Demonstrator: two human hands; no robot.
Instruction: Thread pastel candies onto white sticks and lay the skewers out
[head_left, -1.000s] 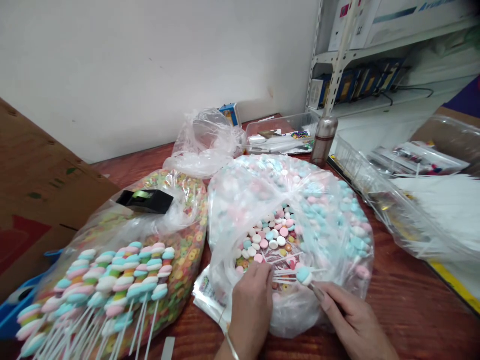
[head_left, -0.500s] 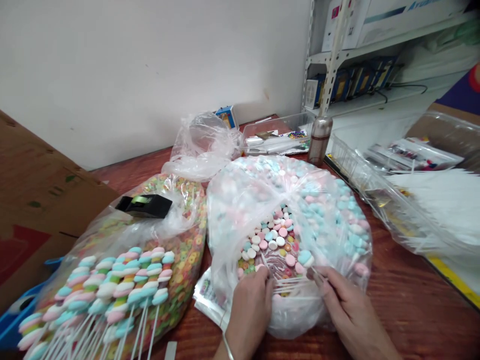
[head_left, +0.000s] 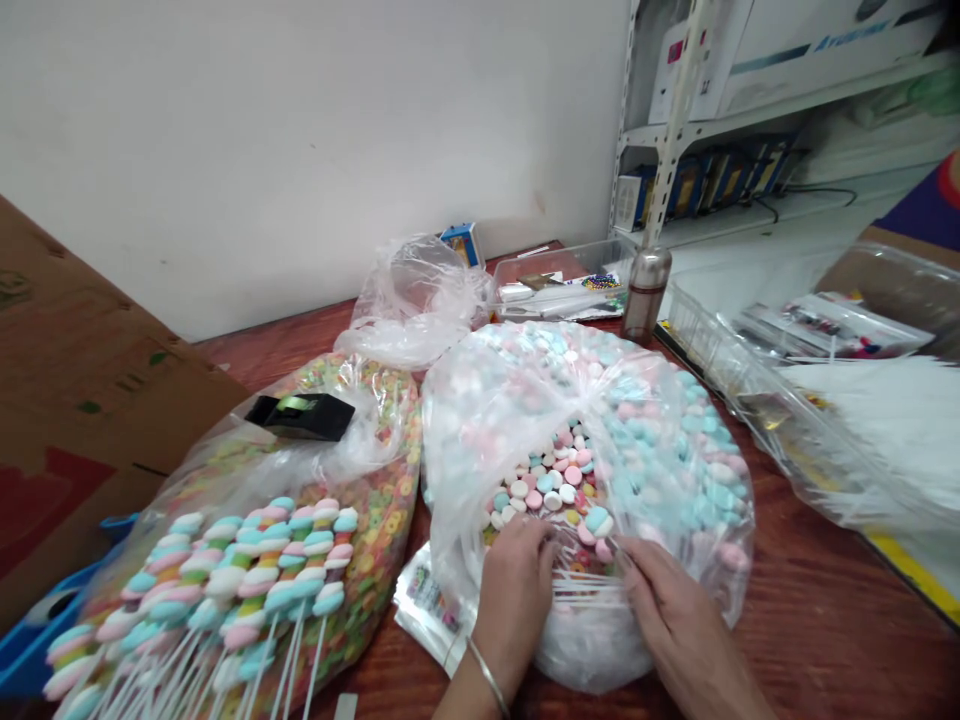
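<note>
My left hand and my right hand rest at the opening of a clear plastic bag full of pink, blue and white round candies. A bundle of thin white sticks runs between my hands, and both seem to grip it. A blue-and-white candy lies just above my right fingers. To the left, finished twisted marshmallow pops on white sticks lie on a bag of colourful ring candies. A black tape dispenser sits on that bag.
The bags lie on a reddish wooden table. A cardboard box stands at left, a steel flask and a clear box of odds and ends at the back, and a clear tray at right.
My right hand has moved closer to my left, and the blue-and-white candy now sits lower among the pile rather than held up. The view has shifted slightly.
</note>
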